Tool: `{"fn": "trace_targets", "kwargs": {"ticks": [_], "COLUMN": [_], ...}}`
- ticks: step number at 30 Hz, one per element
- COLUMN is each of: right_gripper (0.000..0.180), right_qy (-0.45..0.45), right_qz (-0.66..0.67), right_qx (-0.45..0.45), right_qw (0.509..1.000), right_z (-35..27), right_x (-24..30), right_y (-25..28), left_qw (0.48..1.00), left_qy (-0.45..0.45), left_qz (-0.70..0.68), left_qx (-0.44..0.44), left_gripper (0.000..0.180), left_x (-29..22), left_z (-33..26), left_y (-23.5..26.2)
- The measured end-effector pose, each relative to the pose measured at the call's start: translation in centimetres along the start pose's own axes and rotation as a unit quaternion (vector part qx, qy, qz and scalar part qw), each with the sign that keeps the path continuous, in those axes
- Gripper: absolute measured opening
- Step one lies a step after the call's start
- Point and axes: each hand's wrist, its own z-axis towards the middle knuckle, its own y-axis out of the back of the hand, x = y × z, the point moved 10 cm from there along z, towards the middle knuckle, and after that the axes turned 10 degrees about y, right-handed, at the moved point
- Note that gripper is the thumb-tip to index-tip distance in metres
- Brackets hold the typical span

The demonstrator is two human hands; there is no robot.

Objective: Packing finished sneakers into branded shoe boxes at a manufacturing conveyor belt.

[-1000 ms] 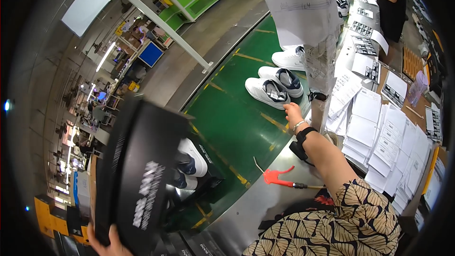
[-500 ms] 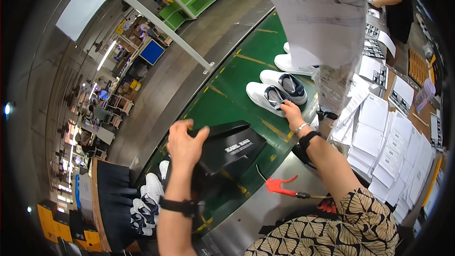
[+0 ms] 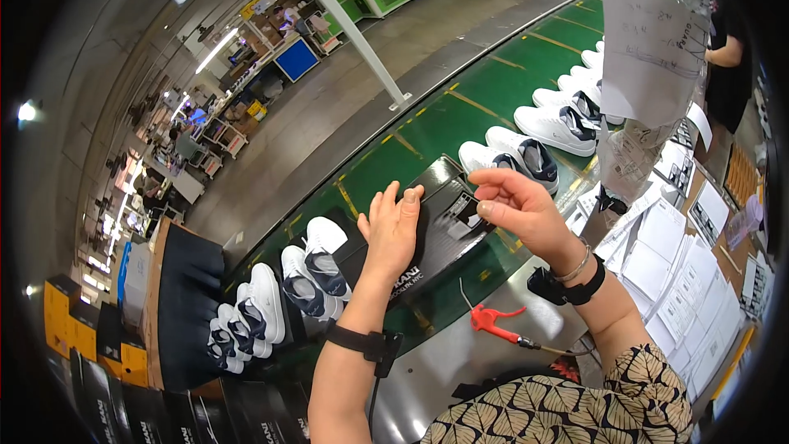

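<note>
Pointing lengthwise along belt (image 3: pixel 436 136), apparently: black box (image 3: pixel 436 238).

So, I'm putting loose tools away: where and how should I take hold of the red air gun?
Probably by the handle of the air gun, from above on the near side. It appears to lie on the metal surface with its handle exposed; the thin nozzle points away and left, the hose trails right, and the lever sticks out on the far side.
</note>
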Motion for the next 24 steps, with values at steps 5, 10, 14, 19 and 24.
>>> {"fn": "trace_targets", "kwargs": {"ticks": [5,10,14,19,24], "right_gripper": [0.033,0.035,0.038,0.021,0.013], "right_qy": [-0.025,-0.015,-0.022,-0.052,0.109], "right_qz": [-0.071,-0.056,-0.117,-0.269,-0.509], "right_qx": [-0.030,-0.074,-0.079,-0.051,-0.002], "right_qw": [0.997,0.996,0.990,0.960,0.854], "right_z": [-1.4,-2.4,-3.2,-3.0,-2.2], "right_x": [-2.0,-2.8,-2.5,-1.8,0.7], "right_y": [-0.3,0.4,0.6,0.6,-0.2], "left_qw": [0.988,0.994,0.990,0.979,0.979], "left_qy": [-0.051,-0.083,-0.131,-0.198,-0.198], "left_qz": [-0.145,-0.071,-0.053,-0.016,0.016], "left_qx": [0.020,0.008,-0.015,-0.043,-0.041], "left_gripper": [0.054,0.023,0.019,0.022,0.022], "left_x": [-0.7,-0.8,-1.4,-2.2,-2.2], "left_z": [-2.5,-3.8,-4.8,-5.6,-5.7], "left_y": [0.5,0.2,0.0,-0.1,-0.3]}}
